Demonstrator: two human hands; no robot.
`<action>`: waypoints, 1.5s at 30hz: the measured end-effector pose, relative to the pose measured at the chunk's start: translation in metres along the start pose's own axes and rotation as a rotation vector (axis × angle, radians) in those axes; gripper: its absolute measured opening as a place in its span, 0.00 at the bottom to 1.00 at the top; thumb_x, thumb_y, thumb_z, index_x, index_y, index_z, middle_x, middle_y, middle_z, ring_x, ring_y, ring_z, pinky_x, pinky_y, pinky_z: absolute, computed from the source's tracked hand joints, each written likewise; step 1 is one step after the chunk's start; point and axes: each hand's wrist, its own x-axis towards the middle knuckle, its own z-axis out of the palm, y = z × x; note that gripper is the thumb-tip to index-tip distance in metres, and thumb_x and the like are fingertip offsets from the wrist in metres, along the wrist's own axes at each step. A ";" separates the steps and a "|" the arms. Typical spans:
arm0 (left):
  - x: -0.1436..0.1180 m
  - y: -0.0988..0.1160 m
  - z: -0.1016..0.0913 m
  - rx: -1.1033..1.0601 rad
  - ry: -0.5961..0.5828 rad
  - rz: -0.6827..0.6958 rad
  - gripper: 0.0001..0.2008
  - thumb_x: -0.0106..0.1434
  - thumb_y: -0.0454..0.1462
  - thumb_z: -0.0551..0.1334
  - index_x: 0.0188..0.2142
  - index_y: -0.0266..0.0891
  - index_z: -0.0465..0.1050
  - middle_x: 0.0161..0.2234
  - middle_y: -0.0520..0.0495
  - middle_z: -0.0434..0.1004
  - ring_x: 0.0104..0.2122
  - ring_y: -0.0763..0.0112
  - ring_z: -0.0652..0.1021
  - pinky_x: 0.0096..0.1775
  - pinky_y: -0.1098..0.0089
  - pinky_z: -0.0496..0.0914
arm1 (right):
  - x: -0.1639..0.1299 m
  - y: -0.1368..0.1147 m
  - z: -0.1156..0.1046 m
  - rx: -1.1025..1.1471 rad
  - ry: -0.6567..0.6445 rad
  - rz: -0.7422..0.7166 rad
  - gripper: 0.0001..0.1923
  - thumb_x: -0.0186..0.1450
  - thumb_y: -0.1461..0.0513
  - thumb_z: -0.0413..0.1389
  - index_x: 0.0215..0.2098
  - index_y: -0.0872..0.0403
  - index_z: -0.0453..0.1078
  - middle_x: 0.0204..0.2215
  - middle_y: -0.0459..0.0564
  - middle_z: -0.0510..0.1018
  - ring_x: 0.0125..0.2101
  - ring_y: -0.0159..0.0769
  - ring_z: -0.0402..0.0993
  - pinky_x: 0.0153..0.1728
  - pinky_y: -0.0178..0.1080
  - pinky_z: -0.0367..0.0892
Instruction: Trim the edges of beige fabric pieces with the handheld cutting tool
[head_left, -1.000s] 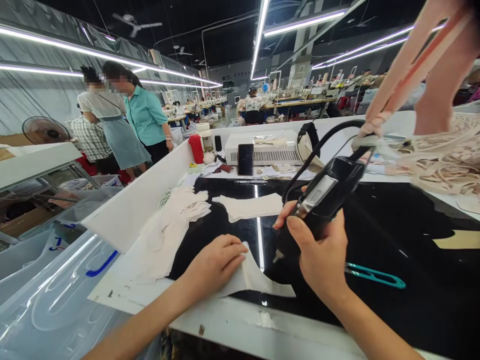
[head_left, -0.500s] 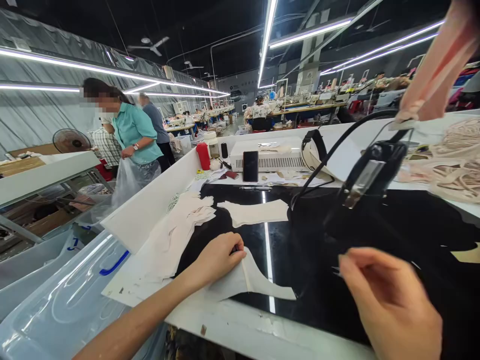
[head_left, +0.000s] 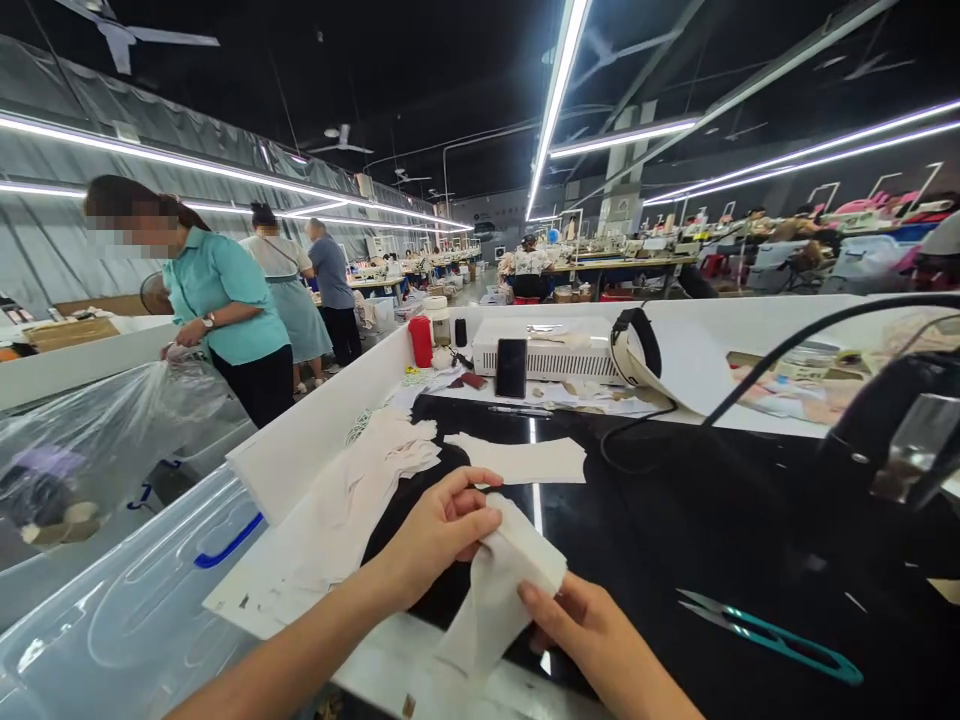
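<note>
A pale fabric piece (head_left: 499, 590) is stretched between my two hands above the front edge of the black work surface (head_left: 637, 570). My left hand (head_left: 442, 535) pinches its upper corner between thumb and fingers. At its right edge, my right hand (head_left: 577, 625) grips with the thumb on top and the fingers underneath. The lower end of the fabric hangs towards the table edge. Teal-handled thread snips (head_left: 780, 635) lie to the right of my right hand, touched by neither hand. Beyond my left hand another pale cut piece (head_left: 525, 460) lies flat.
Stacked pale fabric pieces (head_left: 360, 500) lie at left. A phone (head_left: 511, 368) leans against a white vented box (head_left: 547, 345) at the back. A dark machine with a cable (head_left: 892, 420) stands at right. One person (head_left: 229, 300) handles a clear plastic bag (head_left: 127, 420) at left.
The fabric has been lifted off the black surface, and my right hand has moved left onto it. The snips now lie on the surface. My view has shifted; the machine appears farther right.
</note>
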 end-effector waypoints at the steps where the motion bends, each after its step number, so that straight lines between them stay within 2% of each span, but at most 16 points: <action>1: -0.003 0.000 0.000 -0.026 0.010 -0.008 0.29 0.60 0.49 0.75 0.54 0.41 0.70 0.35 0.52 0.72 0.29 0.78 0.71 0.29 0.78 0.64 | 0.005 -0.001 0.001 0.112 0.035 0.015 0.26 0.63 0.40 0.62 0.40 0.52 0.80 0.31 0.50 0.82 0.31 0.42 0.78 0.35 0.42 0.76; 3: -0.008 -0.002 -0.003 -0.066 0.026 -0.046 0.31 0.57 0.49 0.77 0.54 0.42 0.70 0.36 0.52 0.74 0.33 0.76 0.75 0.37 0.74 0.72 | 0.014 -0.007 0.002 0.245 0.124 0.042 0.26 0.61 0.41 0.66 0.44 0.51 0.80 0.37 0.51 0.84 0.37 0.44 0.80 0.43 0.44 0.75; 5: -0.011 -0.005 -0.008 -0.078 0.014 -0.131 0.33 0.54 0.52 0.78 0.52 0.41 0.70 0.36 0.51 0.76 0.36 0.70 0.78 0.46 0.64 0.75 | 0.022 -0.018 -0.001 0.234 0.136 0.070 0.27 0.60 0.41 0.66 0.48 0.50 0.79 0.40 0.51 0.84 0.38 0.44 0.80 0.43 0.42 0.74; 7: -0.011 -0.009 -0.014 -0.036 -0.020 -0.226 0.34 0.54 0.59 0.75 0.48 0.38 0.72 0.36 0.47 0.78 0.38 0.65 0.80 0.51 0.56 0.74 | 0.030 -0.030 -0.005 0.131 0.063 0.072 0.28 0.61 0.40 0.66 0.50 0.49 0.78 0.40 0.51 0.84 0.38 0.44 0.79 0.41 0.40 0.74; 10: -0.008 -0.014 -0.019 0.021 -0.064 -0.248 0.38 0.56 0.68 0.66 0.44 0.36 0.77 0.38 0.42 0.80 0.40 0.62 0.81 0.54 0.55 0.71 | 0.043 -0.041 -0.007 0.013 -0.095 0.067 0.29 0.62 0.40 0.64 0.51 0.49 0.77 0.37 0.49 0.83 0.39 0.44 0.78 0.40 0.40 0.73; 14: 0.003 -0.021 -0.018 -0.048 -0.025 -0.166 0.39 0.55 0.69 0.66 0.43 0.36 0.78 0.37 0.42 0.79 0.39 0.62 0.79 0.48 0.60 0.73 | 0.060 -0.040 -0.005 -0.011 -0.202 0.119 0.31 0.63 0.40 0.63 0.56 0.50 0.73 0.27 0.44 0.77 0.30 0.38 0.75 0.32 0.37 0.69; 16: 0.011 -0.026 -0.017 -0.054 0.065 -0.144 0.36 0.54 0.67 0.68 0.40 0.35 0.77 0.34 0.45 0.77 0.34 0.66 0.77 0.40 0.65 0.72 | 0.068 -0.035 -0.005 -0.014 -0.230 0.134 0.35 0.64 0.40 0.63 0.60 0.50 0.67 0.25 0.42 0.76 0.25 0.34 0.72 0.28 0.35 0.64; 19: 0.024 -0.037 -0.019 -0.021 0.228 -0.086 0.33 0.53 0.64 0.71 0.33 0.36 0.72 0.29 0.50 0.72 0.28 0.72 0.71 0.31 0.71 0.66 | 0.077 -0.027 -0.009 -0.045 -0.242 0.147 0.40 0.63 0.40 0.63 0.65 0.51 0.60 0.26 0.42 0.76 0.23 0.31 0.70 0.26 0.33 0.60; 21: 0.034 -0.041 -0.023 -0.002 0.300 -0.051 0.32 0.53 0.63 0.72 0.31 0.37 0.69 0.27 0.52 0.69 0.26 0.74 0.68 0.29 0.73 0.62 | 0.082 -0.023 -0.014 -0.111 -0.218 0.163 0.41 0.62 0.39 0.62 0.64 0.51 0.60 0.26 0.41 0.75 0.23 0.31 0.68 0.25 0.34 0.58; 24: 0.052 -0.041 -0.031 0.042 0.357 -0.011 0.30 0.55 0.62 0.71 0.31 0.37 0.69 0.27 0.53 0.69 0.27 0.75 0.68 0.29 0.73 0.62 | 0.090 -0.017 -0.028 -0.251 -0.140 0.153 0.38 0.61 0.39 0.61 0.60 0.51 0.66 0.24 0.41 0.73 0.22 0.32 0.67 0.25 0.35 0.58; 29: 0.091 -0.035 -0.044 0.184 0.445 0.001 0.24 0.63 0.55 0.69 0.31 0.36 0.70 0.27 0.53 0.70 0.27 0.74 0.70 0.28 0.74 0.63 | 0.112 -0.019 -0.070 -0.514 0.129 0.045 0.32 0.58 0.39 0.60 0.52 0.50 0.74 0.20 0.40 0.68 0.22 0.35 0.66 0.25 0.37 0.56; 33: 0.125 -0.037 -0.049 0.309 0.473 -0.065 0.15 0.73 0.47 0.64 0.41 0.34 0.73 0.34 0.50 0.74 0.29 0.73 0.75 0.31 0.72 0.72 | 0.129 -0.027 -0.106 -0.562 0.254 0.003 0.35 0.57 0.38 0.57 0.52 0.52 0.73 0.28 0.46 0.78 0.28 0.41 0.73 0.30 0.39 0.63; 36: 0.142 -0.041 -0.052 0.403 0.482 -0.126 0.14 0.74 0.44 0.63 0.48 0.34 0.74 0.41 0.47 0.76 0.35 0.70 0.78 0.37 0.67 0.77 | 0.139 -0.027 -0.124 -0.629 0.346 -0.028 0.34 0.56 0.39 0.55 0.50 0.52 0.74 0.30 0.49 0.80 0.31 0.44 0.75 0.33 0.42 0.64; 42: 0.152 -0.053 -0.055 0.554 0.423 -0.238 0.14 0.74 0.44 0.63 0.50 0.35 0.73 0.44 0.45 0.77 0.38 0.68 0.79 0.39 0.65 0.79 | 0.153 -0.006 -0.144 -0.770 0.395 -0.092 0.29 0.54 0.44 0.54 0.45 0.52 0.75 0.33 0.52 0.82 0.33 0.49 0.77 0.37 0.47 0.68; 45: 0.150 -0.052 -0.053 0.615 0.382 -0.249 0.14 0.74 0.44 0.63 0.50 0.34 0.73 0.44 0.45 0.77 0.38 0.67 0.80 0.40 0.65 0.79 | 0.153 0.002 -0.147 -0.828 0.361 -0.163 0.27 0.54 0.46 0.54 0.44 0.52 0.76 0.41 0.58 0.82 0.40 0.56 0.78 0.46 0.53 0.69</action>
